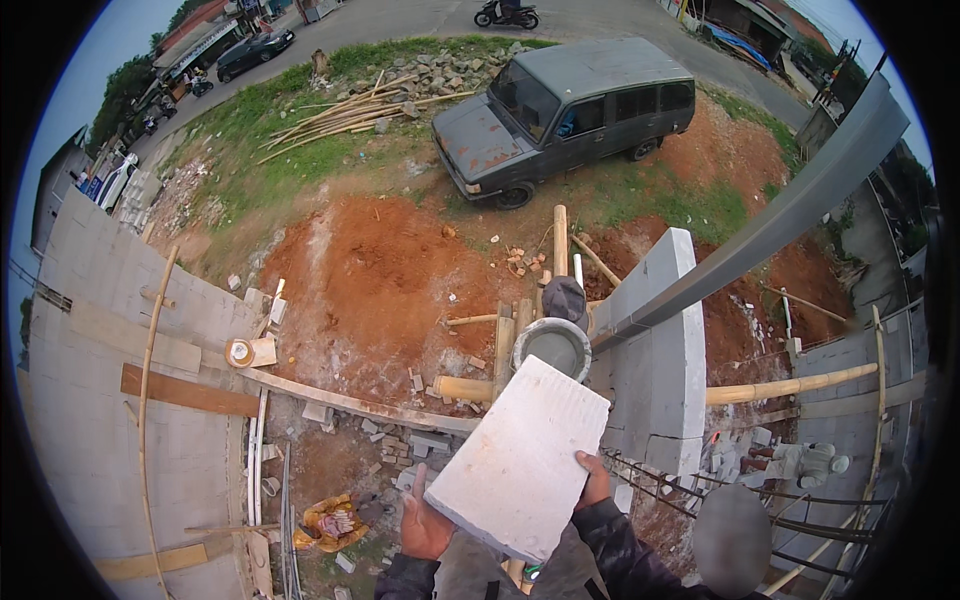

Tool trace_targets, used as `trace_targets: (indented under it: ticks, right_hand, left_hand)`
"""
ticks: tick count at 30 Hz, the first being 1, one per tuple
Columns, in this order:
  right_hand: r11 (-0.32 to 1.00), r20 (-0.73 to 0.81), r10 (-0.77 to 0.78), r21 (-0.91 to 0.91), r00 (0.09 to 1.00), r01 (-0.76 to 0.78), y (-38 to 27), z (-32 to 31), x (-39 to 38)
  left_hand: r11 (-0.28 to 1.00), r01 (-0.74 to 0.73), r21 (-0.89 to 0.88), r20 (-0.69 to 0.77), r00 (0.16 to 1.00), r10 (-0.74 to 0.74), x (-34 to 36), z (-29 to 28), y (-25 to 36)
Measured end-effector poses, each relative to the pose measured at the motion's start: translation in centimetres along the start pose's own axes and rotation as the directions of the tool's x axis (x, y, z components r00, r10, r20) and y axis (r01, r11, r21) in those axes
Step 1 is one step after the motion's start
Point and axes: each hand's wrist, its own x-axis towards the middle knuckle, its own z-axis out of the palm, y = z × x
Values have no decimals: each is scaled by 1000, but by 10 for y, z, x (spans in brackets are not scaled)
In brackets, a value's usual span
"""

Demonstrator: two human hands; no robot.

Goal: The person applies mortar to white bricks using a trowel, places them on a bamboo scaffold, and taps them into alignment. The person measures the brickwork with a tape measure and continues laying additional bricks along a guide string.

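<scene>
Outdoor building site: red soil (370,280) ahead, grass (650,190) beyond it, then a road (400,42) along the top with a parked-looking car (255,56) and a motorbike (506,14). Grey van (575,118) stands on the grass, rust patches on its bonnet. Bamboo poles (340,128) lie in a loose heap left of the van, stones (455,75) beside them.

Block (525,455): pale, flat-faced, rough along one edge; held up in front of the body, tilted in view, broad face toward the camera. Its far corner overlaps the near side of the bucket (520,352) in this view; contact between the two cannot be determined.

Right hand (593,482): closed on the block's right edge, thumb over the broad face, dark sleeve behind. Left hand (425,525): open, fingers extended, palm turned inward at the block's near left corner; how much weight it bears cannot be told.

Bucket contents: grey wet mix (563,347). Dark cap (565,300) just behind it; what is under the cap is hidden.

Right of the bucket: upright block wall (665,370), with a long grey beam (770,215) slanting past it toward the upper right. Further right and lower, a worker (800,465) in pale clothing, near dark rods (820,530). Left side: another wall (110,275). Yellow sack (328,520) on the ground, lower left, amid rubble.
</scene>
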Motion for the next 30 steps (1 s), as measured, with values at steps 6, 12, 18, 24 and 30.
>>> trace_targets:
  ticks: [6, 12, 18, 24, 30]
  right_hand:
    - [866, -215, -360, -438, 908, 240, 40, 9, 28]
    - [492, 4, -71, -870, 998, 38, 57, -49, 26]
    - [-312, 576, 156, -742, 803, 593, 91, -64, -14]
    - [4, 813, 445, -422, 376, 907, 159, -20, -52]
    - [154, 969, 89, -241, 230, 958, 132, 17, -113]
  left_hand:
    - [954, -90, 284, -400, 894, 203, 19, -1, -53]
    - [998, 59, 33, -477, 878, -37, 19, -70, -83]
    - [983, 182, -17, -576, 802, -158, -24, -120, -76]
    - [933, 266, 242, -694, 720, -25, -109, -87, 7]
    - [821, 546, 166, -673, 671, -310, -142, 13, 106]
